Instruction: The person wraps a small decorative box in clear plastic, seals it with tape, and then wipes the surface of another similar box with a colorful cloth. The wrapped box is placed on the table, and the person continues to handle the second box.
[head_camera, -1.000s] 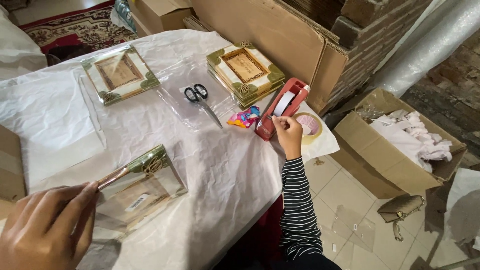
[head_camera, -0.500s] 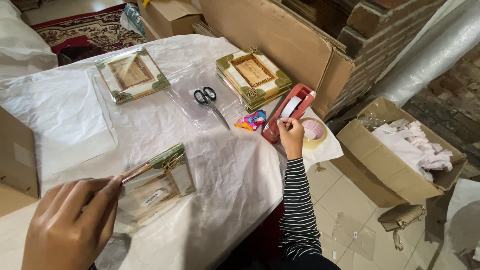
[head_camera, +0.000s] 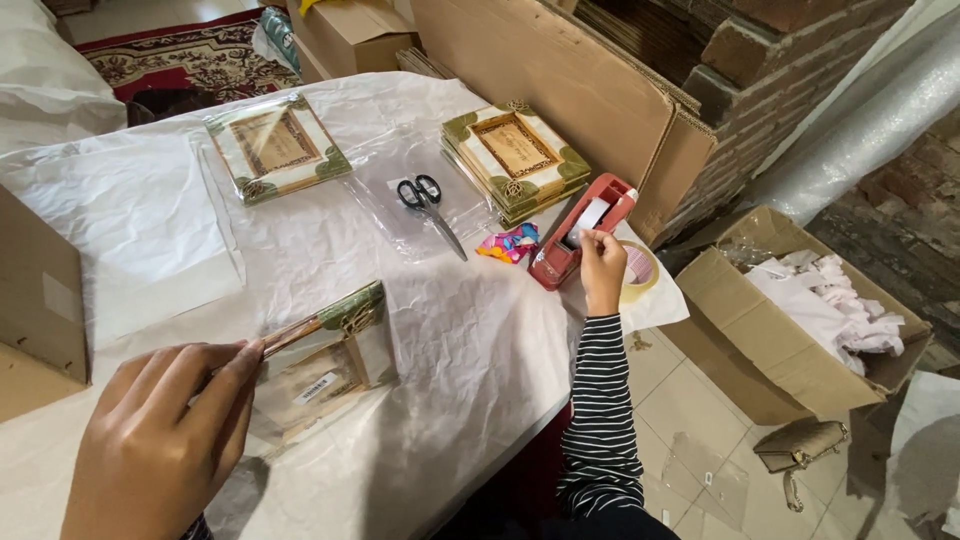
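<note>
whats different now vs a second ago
The left hand has tipped the wrapped frame from lying flat up onto its edge, gripping its near corner. The right hand stays at the red tape dispenser, pinching the tape end. The scissors, the frame stack and the single frame have not moved.

Your green-cornered, gold-edged square picture frame in clear plastic wrap (head_camera: 325, 355) sits tilted up on edge at seven o'clock, while the red tape dispenser (head_camera: 582, 230) lies flat at two o'clock.
</note>
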